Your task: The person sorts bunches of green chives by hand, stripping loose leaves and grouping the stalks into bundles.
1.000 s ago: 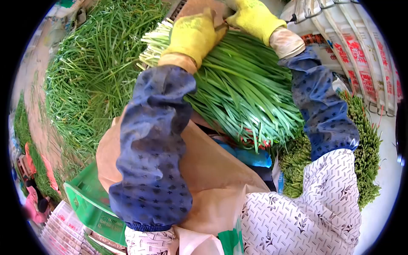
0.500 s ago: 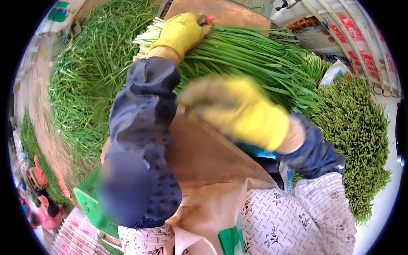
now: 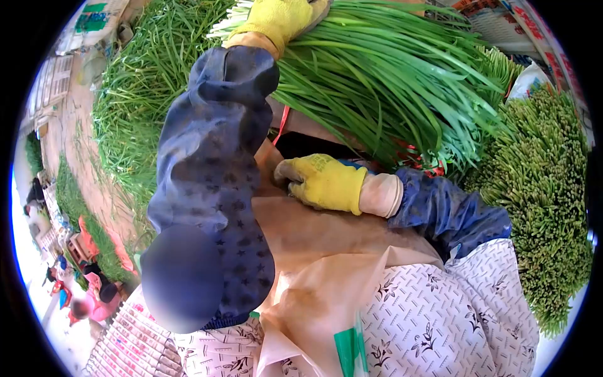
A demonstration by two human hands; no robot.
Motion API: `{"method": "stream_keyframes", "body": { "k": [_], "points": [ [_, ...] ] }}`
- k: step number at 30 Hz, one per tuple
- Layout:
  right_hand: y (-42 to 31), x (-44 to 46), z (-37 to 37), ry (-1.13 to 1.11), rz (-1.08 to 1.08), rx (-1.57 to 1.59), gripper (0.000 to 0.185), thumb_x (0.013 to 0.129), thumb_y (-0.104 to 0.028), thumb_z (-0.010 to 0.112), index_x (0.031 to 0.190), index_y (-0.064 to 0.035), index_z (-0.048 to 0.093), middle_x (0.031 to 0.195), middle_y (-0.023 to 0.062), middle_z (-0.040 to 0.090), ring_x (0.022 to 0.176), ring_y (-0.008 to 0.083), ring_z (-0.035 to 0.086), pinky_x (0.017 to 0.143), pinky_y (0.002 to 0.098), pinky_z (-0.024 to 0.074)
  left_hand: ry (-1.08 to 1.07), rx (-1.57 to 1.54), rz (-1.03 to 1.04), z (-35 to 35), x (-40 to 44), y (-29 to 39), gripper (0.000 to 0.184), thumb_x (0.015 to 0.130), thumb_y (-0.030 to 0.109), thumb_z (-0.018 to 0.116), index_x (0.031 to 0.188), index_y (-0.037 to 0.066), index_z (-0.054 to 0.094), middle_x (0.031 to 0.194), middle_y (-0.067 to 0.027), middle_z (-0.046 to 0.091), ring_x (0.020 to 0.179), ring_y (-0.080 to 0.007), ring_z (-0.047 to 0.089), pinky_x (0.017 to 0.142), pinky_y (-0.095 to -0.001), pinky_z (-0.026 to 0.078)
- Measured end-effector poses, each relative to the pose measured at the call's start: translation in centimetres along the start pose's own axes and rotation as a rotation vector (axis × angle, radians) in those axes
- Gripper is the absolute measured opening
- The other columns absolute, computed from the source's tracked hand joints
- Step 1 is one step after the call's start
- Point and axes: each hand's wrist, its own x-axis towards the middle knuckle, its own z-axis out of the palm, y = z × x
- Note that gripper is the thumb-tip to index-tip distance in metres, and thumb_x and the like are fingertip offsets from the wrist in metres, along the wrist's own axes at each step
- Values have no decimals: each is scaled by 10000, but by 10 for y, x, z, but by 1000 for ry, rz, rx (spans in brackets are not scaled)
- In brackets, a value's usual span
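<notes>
My left hand [image 3: 276,22], in a yellow knitted glove with dark fingers, closes over the pale stem ends of a bunch of garlic chives [image 3: 389,69] at the top. Its fingertips are partly out of sight. The long green leaves fan out to the right and droop over an edge. Below the bunch, my right hand [image 3: 323,182], gloved the same way, is closed with curled fingers just above the tan apron [image 3: 314,232]. What it holds, if anything, is hidden. A thin red tie [image 3: 281,125] hangs between the bunch and my right hand.
Loose chives [image 3: 132,113] are heaped at the left. Many upright bundles with cut ends [image 3: 534,207] stand at the right. More red strips [image 3: 433,168] show under the leaf tips. Stacked white crates [image 3: 129,336] are at lower left, and a person in pink [image 3: 100,301] is beyond.
My right hand has moved down from in front of the bunch to just above the apron, its fingers now curled. The view has shifted, and the red tie now hangs in sight.
</notes>
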Motion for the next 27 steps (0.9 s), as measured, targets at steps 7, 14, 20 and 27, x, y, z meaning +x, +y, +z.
{"method": "stream_keyframes", "body": {
  "k": [7, 14, 20, 27],
  "points": [
    [3, 37, -12, 568, -348, -1339, 139, 781, -173, 568, 850, -120, 676, 1022, 167, 626, 743, 245, 609, 501, 372, 451, -239, 61, -135, -21, 2, 14, 527, 870, 530, 564, 1096, 61, 650, 910, -269, 642, 897, -438, 610, 781, -479, 481],
    [45, 72, -36, 378, -719, -970, 166, 811, -151, 581, 922, -106, 696, 815, 70, 642, 702, 199, 631, 552, 358, 475, -14, -67, -33, -2, -7, -9, 373, 865, 448, 567, 1034, 128, 660, 931, -199, 655, 881, -409, 610, 779, -498, 474],
    [-5, 4, -69, 355, -38, 886, 242, 867, -110, 621, 1089, -17, 636, 851, 44, 654, 662, 126, 583, 604, 253, 486, 34, 156, -1, -5, -24, -2, 518, 837, 525, 577, 788, 18, 671, 786, -230, 651, 756, -411, 633, 678, -505, 497],
    [16, -13, -42, 479, -228, -22, 323, 888, -88, 584, 1201, -9, 593, 1010, 98, 676, 769, 188, 614, 722, 306, 509, -31, 80, -189, -15, -20, 18, 439, 903, 498, 486, 914, 105, 683, 768, -234, 642, 778, -453, 618, 689, -523, 488]
  ]
}}
